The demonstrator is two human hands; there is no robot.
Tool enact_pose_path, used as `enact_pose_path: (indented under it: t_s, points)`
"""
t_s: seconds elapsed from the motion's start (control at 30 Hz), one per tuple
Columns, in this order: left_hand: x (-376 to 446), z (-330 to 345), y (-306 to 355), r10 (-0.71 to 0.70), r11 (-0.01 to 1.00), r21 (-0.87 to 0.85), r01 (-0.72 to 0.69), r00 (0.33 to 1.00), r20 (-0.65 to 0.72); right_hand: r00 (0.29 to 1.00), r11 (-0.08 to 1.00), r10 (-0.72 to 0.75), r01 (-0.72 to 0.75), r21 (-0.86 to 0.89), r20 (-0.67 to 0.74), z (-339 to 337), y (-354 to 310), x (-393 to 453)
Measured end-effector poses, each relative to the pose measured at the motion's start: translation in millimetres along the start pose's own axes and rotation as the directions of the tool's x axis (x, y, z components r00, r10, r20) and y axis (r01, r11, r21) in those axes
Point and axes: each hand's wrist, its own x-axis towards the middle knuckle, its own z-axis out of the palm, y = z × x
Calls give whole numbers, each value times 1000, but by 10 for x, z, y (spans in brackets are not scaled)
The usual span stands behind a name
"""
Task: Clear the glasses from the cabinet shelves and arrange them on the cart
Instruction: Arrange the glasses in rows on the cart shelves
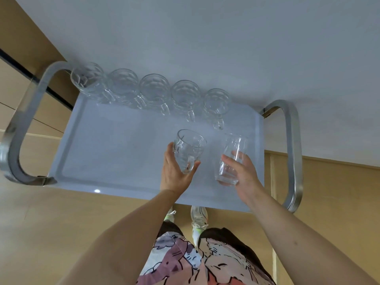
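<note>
I look down on a cart with a pale blue tray top (115,149). Several dimpled glass mugs (156,93) stand in a row along its far edge, handles toward me. My left hand (174,173) grips another dimpled mug (190,149) from the side, just over the tray's right half. My right hand (244,173) holds a tall plain tumbler (231,159), tilted, beside the mug and near the tray's right edge. I cannot tell whether either glass touches the tray.
Curved metal handles rise at the cart's left end (22,124) and right end (292,153). A white wall (205,38) stands right behind the cart. The floor is tan wood, with my shoes (198,217) under the near edge.
</note>
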Motion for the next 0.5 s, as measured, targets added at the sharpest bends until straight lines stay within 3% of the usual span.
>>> enact_pose_path:
  t_s: [0.17,0.33,0.5]
  points:
    - [-32,-75,-15,12,998,61,-15,998,57,1000,1000,-12,12,-11,6,84,60,-44]
    - [-135,-177,-64,55,986,156,-53,998,-5,999,1000,-8,8,0,33,176,105,-36]
    - [-289,-315,-74,-48,987,156,45,999,19,999,1000,-12,10,23,48,233,130,-5]
